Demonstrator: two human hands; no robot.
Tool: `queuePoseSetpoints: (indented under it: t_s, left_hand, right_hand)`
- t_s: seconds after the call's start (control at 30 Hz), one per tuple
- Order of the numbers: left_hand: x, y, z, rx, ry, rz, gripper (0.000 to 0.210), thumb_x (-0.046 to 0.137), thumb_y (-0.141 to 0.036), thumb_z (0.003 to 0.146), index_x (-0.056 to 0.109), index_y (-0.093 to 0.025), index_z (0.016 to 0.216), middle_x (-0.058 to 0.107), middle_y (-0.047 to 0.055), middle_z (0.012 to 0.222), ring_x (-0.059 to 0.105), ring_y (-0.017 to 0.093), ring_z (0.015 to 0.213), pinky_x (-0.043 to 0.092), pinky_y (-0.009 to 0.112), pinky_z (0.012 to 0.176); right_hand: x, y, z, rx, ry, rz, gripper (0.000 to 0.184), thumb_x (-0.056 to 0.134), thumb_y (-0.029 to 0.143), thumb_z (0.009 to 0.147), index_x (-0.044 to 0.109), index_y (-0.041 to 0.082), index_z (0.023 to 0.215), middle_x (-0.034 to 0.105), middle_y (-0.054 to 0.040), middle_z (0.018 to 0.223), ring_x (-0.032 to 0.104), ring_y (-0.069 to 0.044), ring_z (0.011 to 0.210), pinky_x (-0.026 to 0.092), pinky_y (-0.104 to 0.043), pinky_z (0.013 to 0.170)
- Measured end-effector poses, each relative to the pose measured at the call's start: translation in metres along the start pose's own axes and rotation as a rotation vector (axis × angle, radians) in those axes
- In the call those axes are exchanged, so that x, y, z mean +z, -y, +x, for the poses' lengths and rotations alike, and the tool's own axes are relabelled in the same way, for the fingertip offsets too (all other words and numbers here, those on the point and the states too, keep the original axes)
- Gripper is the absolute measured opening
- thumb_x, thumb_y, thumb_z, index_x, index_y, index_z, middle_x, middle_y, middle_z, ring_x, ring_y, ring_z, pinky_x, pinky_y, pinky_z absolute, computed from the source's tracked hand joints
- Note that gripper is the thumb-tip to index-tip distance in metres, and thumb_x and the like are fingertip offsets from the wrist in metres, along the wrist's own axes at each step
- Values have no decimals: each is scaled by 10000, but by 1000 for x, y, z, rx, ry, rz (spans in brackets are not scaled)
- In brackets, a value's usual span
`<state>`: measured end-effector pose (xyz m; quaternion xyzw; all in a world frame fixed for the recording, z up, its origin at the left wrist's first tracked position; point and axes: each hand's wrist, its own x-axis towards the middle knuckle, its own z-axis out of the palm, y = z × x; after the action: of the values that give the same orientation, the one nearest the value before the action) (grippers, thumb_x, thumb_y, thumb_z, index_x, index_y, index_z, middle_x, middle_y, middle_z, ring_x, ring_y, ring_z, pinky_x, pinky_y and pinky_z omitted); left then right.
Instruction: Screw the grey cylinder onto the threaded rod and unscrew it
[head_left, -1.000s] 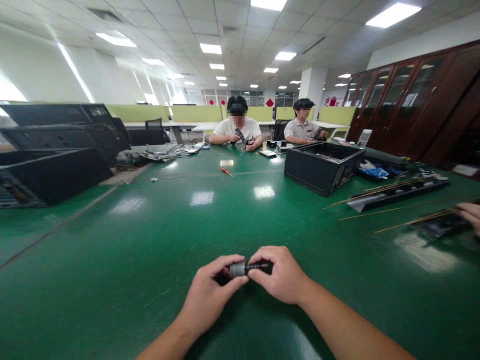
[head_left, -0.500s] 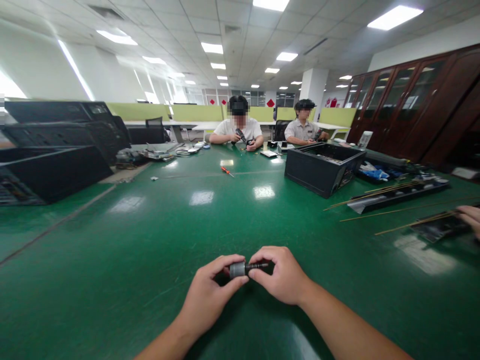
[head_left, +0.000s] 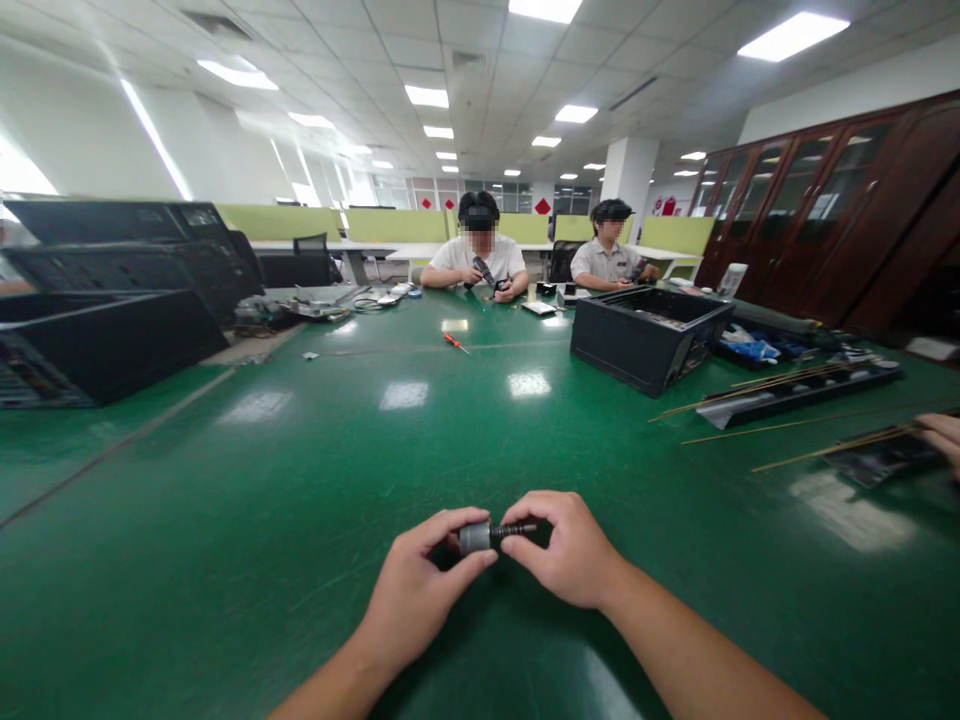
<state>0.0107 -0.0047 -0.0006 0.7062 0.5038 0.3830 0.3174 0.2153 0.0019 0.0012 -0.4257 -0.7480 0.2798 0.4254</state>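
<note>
Near the front of the green table [head_left: 315,470], a small motor [head_left: 475,538] with a grey cylindrical body lies sideways between my two hands. Its dark, ridged shaft [head_left: 517,530] points to the right. My left hand [head_left: 424,575] grips the body, thumb on the near side and forefinger along the far side. With thumb and fingertips, my right hand [head_left: 566,555] pinches around the shaft close to the body. The fingers partly cover the shaft, and the motor's left end is hidden.
An orange screwdriver [head_left: 454,342] lies mid-table. A black computer case [head_left: 622,345] stands right, near thin rods and a metal channel [head_left: 795,392]. More cases [head_left: 142,340] fill the left. Two people [head_left: 480,255] sit opposite, and another person's hand [head_left: 943,435] reaches in at right.
My right fingers have shifted very slightly right along the shaft. My left hand keeps its hold on the motor body, and the view has barely moved.
</note>
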Motion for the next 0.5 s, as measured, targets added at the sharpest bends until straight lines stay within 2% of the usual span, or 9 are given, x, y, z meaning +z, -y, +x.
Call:
queuePoseSetpoints:
  t_s: [0.33, 0.5]
  left_hand:
    - [2, 0, 1, -10, -10, -21, 298, 741, -347, 754, 736, -231, 1028, 749, 41, 1020, 684, 236, 939, 527, 337, 870]
    - [1, -1, 1, -6, -14, -12, 289, 743, -342, 749, 740, -231, 1015, 752, 33, 992, 685, 228, 909, 535, 318, 822]
  right_hand:
    - [2, -1, 0, 38, -13, -2, 57, 721, 242, 770, 731, 205, 812, 720, 2, 753, 648, -151, 697, 444, -247, 654]
    - [2, 0, 0, 45, -18, -9, 36, 713, 226, 773, 726, 202, 797, 720, 3, 752, 645, -149, 695, 445, -248, 661]
